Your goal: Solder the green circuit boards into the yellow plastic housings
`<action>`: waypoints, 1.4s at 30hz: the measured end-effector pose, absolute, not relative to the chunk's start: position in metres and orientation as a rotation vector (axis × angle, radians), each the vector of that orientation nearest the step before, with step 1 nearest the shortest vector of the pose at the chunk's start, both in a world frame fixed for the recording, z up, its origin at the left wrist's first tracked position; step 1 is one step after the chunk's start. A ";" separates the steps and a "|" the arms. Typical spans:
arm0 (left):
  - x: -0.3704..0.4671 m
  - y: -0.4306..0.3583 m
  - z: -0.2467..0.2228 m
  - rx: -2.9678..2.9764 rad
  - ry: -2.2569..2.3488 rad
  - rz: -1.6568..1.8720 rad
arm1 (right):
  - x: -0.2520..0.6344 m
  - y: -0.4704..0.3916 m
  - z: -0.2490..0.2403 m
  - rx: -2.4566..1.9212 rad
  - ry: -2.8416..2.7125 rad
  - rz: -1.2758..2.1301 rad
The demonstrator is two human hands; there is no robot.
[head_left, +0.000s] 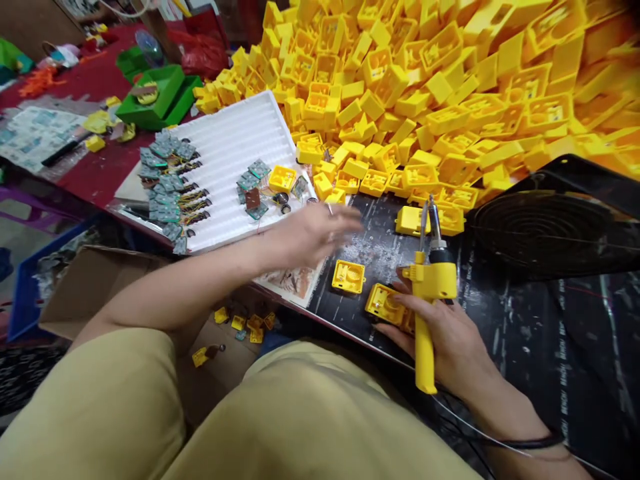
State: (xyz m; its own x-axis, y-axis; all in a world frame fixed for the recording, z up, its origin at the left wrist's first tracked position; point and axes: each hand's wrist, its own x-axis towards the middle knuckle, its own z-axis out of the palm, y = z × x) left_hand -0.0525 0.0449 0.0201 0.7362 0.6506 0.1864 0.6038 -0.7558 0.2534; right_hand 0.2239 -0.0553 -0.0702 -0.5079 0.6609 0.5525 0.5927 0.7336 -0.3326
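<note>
Tool (yellow plastic), ridged tray, seemingly foam

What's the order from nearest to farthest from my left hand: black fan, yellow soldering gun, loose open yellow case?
From your left hand:
1. Open yellow case, just to its right, on the black surface.
2. Yellow soldering gun, farther right, in your right hand.
3. Black fan, at the far right.
</note>
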 end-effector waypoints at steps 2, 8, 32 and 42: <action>-0.064 0.087 0.033 2.756 1.490 0.447 | 0.222 -0.054 -0.071 -0.949 -2.245 0.104; -0.079 0.194 0.033 2.747 1.777 0.112 | 0.216 -0.053 -0.068 -0.979 -2.177 0.036; -0.097 0.123 0.054 2.560 1.684 0.234 | 0.220 -0.053 -0.078 -1.082 -2.087 0.085; -0.079 0.090 0.049 1.999 1.335 0.449 | 0.218 -0.059 -0.067 -1.100 -2.060 0.205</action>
